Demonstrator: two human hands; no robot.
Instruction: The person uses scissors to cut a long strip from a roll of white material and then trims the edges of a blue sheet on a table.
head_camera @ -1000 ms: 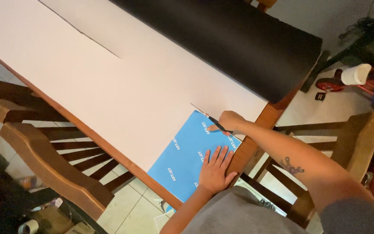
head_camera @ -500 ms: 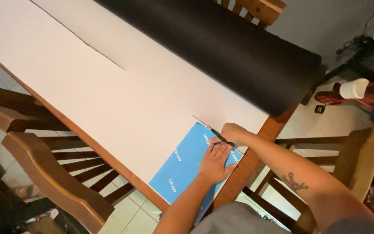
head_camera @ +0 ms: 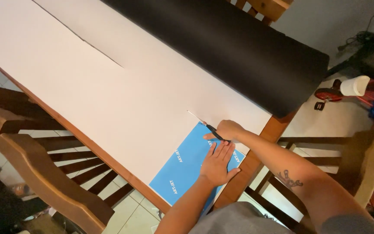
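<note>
The right hand (head_camera: pixel 227 130) grips black-handled scissors (head_camera: pixel 204 124), fingers wrapped round the handle, blades cutting the white sheet (head_camera: pixel 109 99) on the worktop (head_camera: pixel 262 147). The left hand (head_camera: pixel 216 164), fingers together and flat, presses the blue sheet (head_camera: pixel 182 167), slightly nearer the scissors than half a second ago.

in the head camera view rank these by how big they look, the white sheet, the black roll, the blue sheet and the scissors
1. white sheet, covering most of the table.
2. black roll.
3. blue sheet, partly under the left hand.
4. scissors in the right hand, smallest by far, handles hidden.
</note>
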